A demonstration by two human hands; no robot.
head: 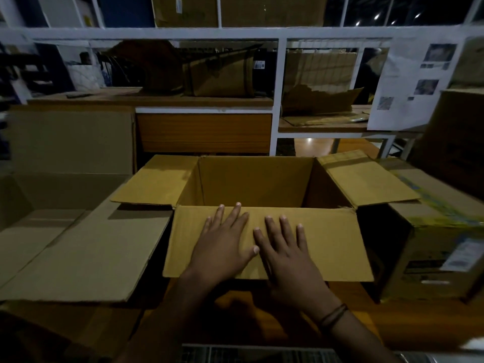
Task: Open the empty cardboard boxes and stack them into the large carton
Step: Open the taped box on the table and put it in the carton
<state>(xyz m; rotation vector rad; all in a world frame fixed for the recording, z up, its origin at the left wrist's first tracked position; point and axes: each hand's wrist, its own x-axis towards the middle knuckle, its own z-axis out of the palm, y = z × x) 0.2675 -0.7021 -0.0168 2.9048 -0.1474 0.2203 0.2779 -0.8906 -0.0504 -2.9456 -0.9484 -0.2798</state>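
Open rectangular cardboard box point(254, 179), matte tan flaps point(330, 244)

Beyond both hands: white metal rack point(275, 87) with a wooden shelf point(157, 100) across it. Straight ahead of the left hand point(222, 247): wood-grain panel point(204, 132). Far ahead and right of the right hand point(292, 258): printed paper sheet point(408, 85) hanging on the rack; torn cardboard sheet point(319, 100) beside it. Behind the wrists: metal grille point(256, 353).

Dim room: white-framed shelving point(275, 82) (wooden boards), glossy wooden floor point(309, 146).
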